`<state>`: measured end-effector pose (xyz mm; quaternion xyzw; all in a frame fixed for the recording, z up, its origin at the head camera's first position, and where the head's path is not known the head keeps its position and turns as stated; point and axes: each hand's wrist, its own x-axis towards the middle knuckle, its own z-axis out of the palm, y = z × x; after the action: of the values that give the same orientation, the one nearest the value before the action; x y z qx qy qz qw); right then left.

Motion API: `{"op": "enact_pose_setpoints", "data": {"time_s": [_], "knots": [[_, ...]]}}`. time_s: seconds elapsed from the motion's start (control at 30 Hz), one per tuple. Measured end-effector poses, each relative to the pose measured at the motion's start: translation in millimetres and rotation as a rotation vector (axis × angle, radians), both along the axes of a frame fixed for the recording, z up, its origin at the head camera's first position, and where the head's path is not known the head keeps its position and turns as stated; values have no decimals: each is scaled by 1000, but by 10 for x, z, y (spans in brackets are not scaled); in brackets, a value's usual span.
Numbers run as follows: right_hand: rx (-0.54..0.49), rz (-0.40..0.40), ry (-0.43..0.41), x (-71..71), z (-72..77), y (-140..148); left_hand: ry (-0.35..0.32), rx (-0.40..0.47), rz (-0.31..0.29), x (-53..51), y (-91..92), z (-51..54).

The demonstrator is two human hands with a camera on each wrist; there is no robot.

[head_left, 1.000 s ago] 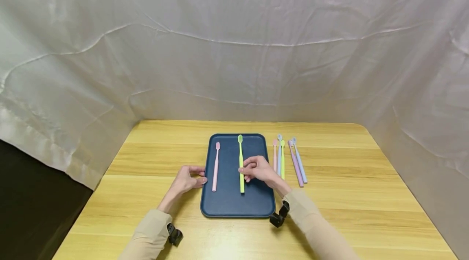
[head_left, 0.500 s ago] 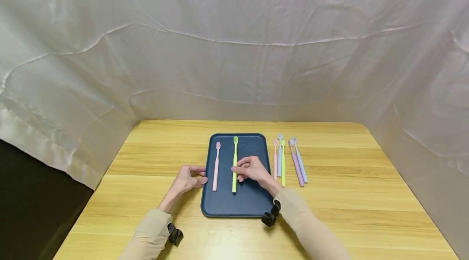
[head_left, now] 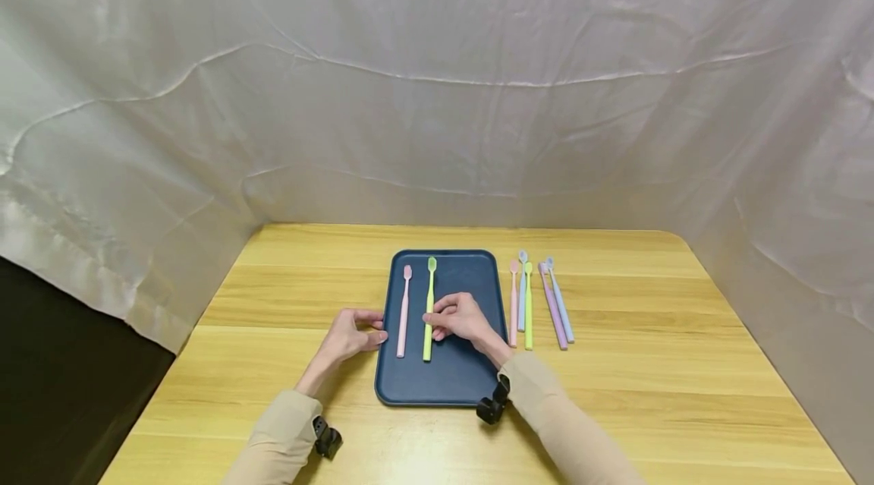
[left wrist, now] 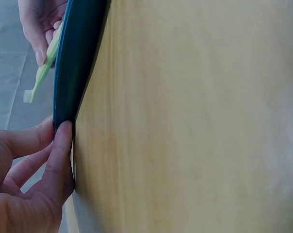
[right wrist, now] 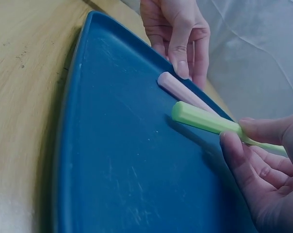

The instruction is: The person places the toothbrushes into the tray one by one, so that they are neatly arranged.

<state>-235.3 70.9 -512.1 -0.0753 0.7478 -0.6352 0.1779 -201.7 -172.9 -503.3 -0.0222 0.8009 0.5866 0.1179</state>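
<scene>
A dark blue tray (head_left: 444,388) lies on the wooden table in the head view. My left hand (head_left: 347,335) pinches its left rim between thumb and fingers, as the left wrist view confirms. Between thumb and fingertips my right hand (head_left: 463,319) holds a yellow-green toothbrush (head_left: 428,347) by the handle, head pointing away from me. In the right wrist view the handle (right wrist: 200,118) hangs a little above the tray and casts a shadow there. Just left of it, a pink toothbrush (head_left: 402,322) lies lengthwise on the tray, roughly parallel.
Right of the tray, several more toothbrushes lie on the table (head_left: 649,333): a pink one (head_left: 514,310), a blue one (head_left: 522,299) and a yellow-green one (head_left: 529,314) close together, then a purple one (head_left: 555,318) beside another blue one (head_left: 561,310). A grey curtain (head_left: 451,128) surrounds the table's back and sides.
My right hand has moved left over the tray with the yellow-green toothbrush, bringing it closer to the pink one. The left hand and the tray have stayed in place.
</scene>
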Motion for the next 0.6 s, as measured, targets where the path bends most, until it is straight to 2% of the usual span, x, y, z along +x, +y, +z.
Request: {"op": "enact_pose_setpoints", "data": {"time_s": [0.33,0.6], "knots": [[-11,-14,2,-11,-22,-76,-9,-5,8,0,4,5],[5,-62,-1,-3,-32,-137,-9,-1,2,1,1,8]]}}
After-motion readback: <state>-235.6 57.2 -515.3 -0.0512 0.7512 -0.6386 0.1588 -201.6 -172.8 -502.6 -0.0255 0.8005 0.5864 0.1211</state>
